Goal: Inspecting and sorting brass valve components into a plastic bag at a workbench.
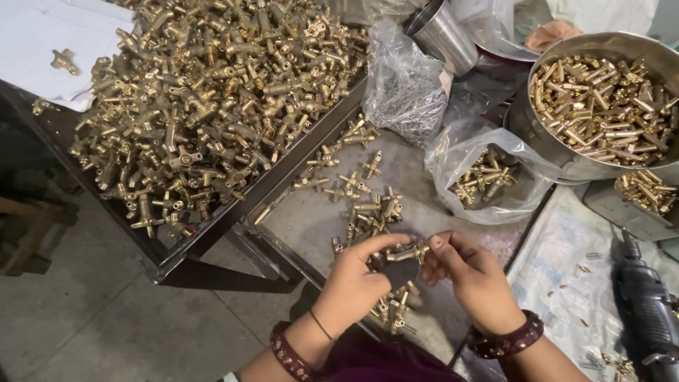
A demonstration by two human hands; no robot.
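Note:
My left hand (357,281) and my right hand (470,277) meet over the grey tray (304,223) and together hold one brass valve fitting (404,250) by its ends. A dark pad lies under my left thumb. Loose brass fittings (368,211) are scattered on the tray just beyond and below my hands. Both wrists wear dark red bangles.
A big heap of brass fittings (205,99) fills the dark table at the left. A steel bowl (566,159) of brass pins stands at the right. A clear bag (488,177) holds more fittings. A steel cup (442,35) stands behind. A black power tool (647,311) lies at the far right.

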